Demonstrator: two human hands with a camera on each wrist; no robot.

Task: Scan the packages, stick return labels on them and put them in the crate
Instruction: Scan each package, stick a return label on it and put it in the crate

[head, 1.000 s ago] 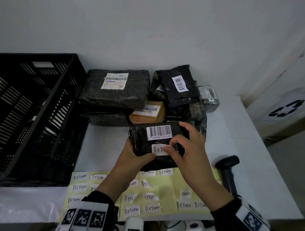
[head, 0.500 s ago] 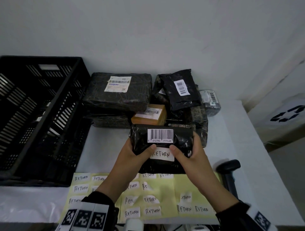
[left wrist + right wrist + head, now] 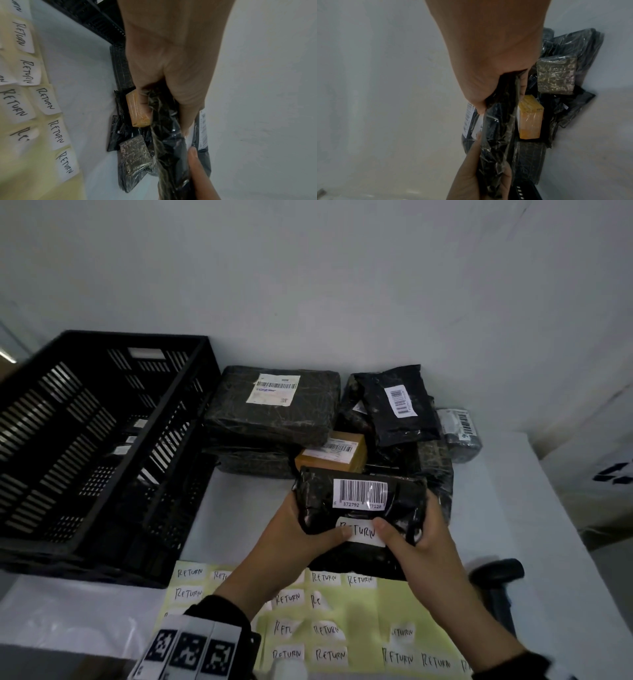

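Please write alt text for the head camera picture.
Both hands, left hand and right hand, hold a black package, thumbs pressing a RETURN label under its barcode. A black crate stands left, more packages behind.

The head camera looks from above, forward and down, at the white counter (image 3: pixel 513 508) against the wall. Each wrist camera sits very near its hand and looks along it toward the wall. All three views share the black plastic-wrapped package (image 3: pixel 359 508) (image 3: pixel 171 155) (image 3: pixel 496 135) and the small orange-brown box (image 3: pixel 332 451) (image 3: pixel 138 109) (image 3: pixel 529 121) behind it.
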